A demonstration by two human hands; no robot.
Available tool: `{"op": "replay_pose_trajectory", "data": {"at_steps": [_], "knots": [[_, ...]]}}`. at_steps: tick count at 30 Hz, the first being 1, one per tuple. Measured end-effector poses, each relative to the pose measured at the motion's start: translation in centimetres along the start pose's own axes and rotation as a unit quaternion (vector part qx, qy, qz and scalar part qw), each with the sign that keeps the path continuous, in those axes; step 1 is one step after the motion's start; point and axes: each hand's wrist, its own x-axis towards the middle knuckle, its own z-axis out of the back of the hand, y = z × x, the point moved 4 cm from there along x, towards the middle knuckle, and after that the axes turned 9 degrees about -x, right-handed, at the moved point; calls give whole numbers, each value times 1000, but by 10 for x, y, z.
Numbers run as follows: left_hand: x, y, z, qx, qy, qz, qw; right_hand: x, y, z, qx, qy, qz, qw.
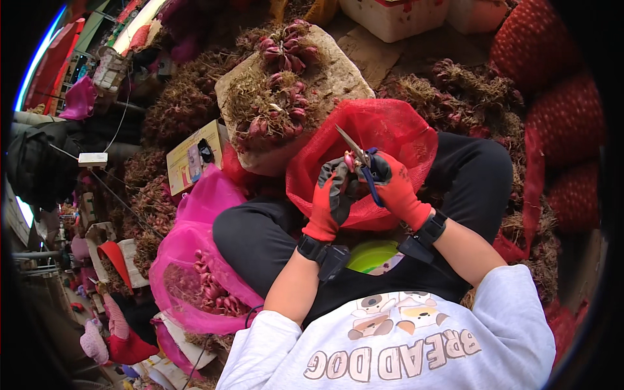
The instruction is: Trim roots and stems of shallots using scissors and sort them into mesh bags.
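Note:
Both of my hands wear red gloves with dark grey palms, and they meet over a red mesh bag (pixel 304 170) that gapes between my legs. My right hand (pixel 398 192) is closed round the dark blue handles of a pair of scissors (pixel 351 143), whose blades point up and to the left. Pinched in my left hand (pixel 330 198) is a small pinkish shallot (pixel 349 160), right beside the blades. The fingers partly hide it. Beyond the bag, bunches of shallots (pixel 289 55) with dry roots and stems lie on a pale foam block (pixel 338 71).
A pink mesh bag (pixel 170 250) with shallots inside lies by my left knee. Behind it stands a cardboard box (pixel 179 162) with small items on top. Full red mesh sacks (pixel 562 117) are stacked at the right. Dried shallot heaps (pixel 455 91) and a white foam box (pixel 396 19) lie farther off.

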Motion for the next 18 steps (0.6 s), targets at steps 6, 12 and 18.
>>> {"op": "replay_pose_trajectory", "data": {"at_steps": [6, 12, 18], "knots": [[3, 9, 11, -179, -95, 143, 969, -5, -9, 0, -30, 73, -6, 997], [2, 13, 24, -174, -111, 164, 965, -3, -6, 6, 197, 58, -114, 972], [-2, 11, 9, -77, -80, 190, 975, 4, -22, 7, 138, 69, -96, 983]]}}
